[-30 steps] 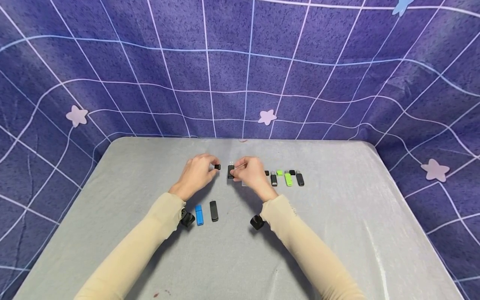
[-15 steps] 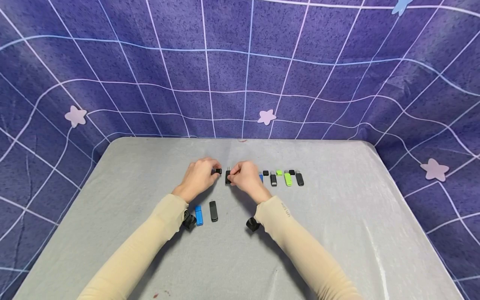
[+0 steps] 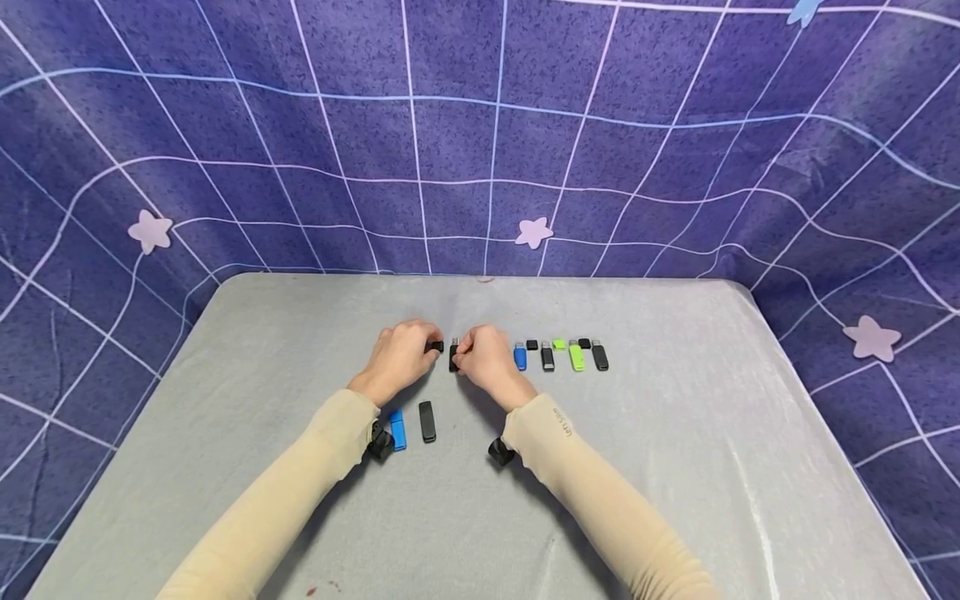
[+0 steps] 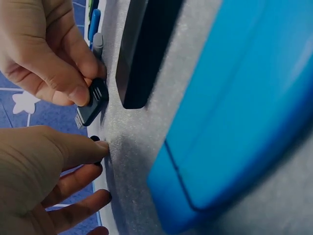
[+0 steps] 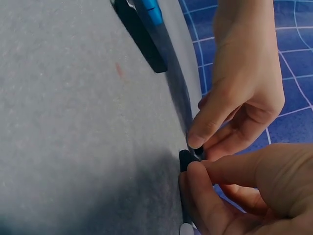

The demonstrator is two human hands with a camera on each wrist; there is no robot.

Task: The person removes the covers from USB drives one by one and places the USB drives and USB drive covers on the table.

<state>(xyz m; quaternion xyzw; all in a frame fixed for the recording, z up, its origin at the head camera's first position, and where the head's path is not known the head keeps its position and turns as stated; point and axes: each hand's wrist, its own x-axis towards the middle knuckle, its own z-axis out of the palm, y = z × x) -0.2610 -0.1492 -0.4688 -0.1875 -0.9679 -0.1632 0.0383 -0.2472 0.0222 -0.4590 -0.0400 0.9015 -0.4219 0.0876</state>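
My left hand [image 3: 401, 354] pinches a small black USB cap [image 3: 437, 346] between thumb and finger, low over the grey cloth. Close to its right, my right hand [image 3: 491, 362] pinches a black USB stick [image 4: 93, 105] by its sides. The metal plug of that stick is bare and points away from me in the head view; in the left wrist view the cap and plug are a short gap apart. Part of the stick is hidden behind the right fingers. A grey, rounded object [image 4: 98, 44] lies just beyond the right fingers in the left wrist view.
Right of the hands, a row on the table [image 3: 675, 467] holds uncapped sticks: blue [image 3: 521, 357], black [image 3: 547, 358], green [image 3: 576, 357] and dark [image 3: 600, 357]. Black [image 3: 532, 344] and green caps [image 3: 558, 344] lie behind them. Nearer me lie a capped blue stick [image 3: 398, 432] and a black one [image 3: 427, 422].
My right hand has moved left and slightly toward me with the black USB stick, uncovering the blue stick. My left hand has come slightly nearer me with the cap. The gap between them has narrowed.
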